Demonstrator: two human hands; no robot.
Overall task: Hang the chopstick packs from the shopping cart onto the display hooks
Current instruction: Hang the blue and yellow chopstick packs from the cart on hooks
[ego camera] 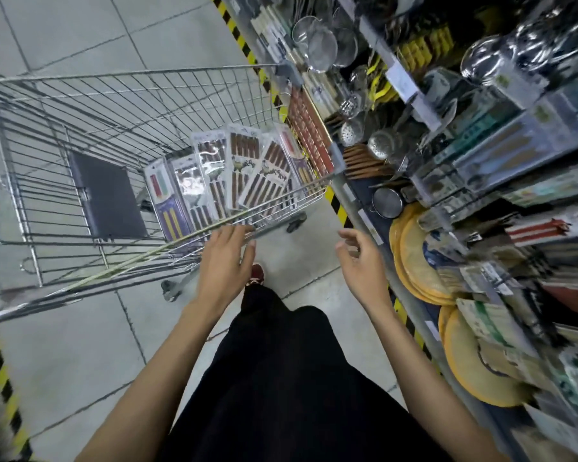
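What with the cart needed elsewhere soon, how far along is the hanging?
Done: nothing I can confirm; the shelves are blurred. In hand: nothing; left hand reaches at the cart rim, right hand hovers empty. Left: several chopstick packs lying in the cart.

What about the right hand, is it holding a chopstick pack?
No, the right hand hangs open and empty in the air, while the chopstick packs lie in the shopping cart.

Your cart [114,105] stands on the tiled floor [80,355], just beside the shelf [349,195]. Inside it you have chopstick packs [244,171], fanned and overlapping at the shelf end, next to a dark flap [107,195].
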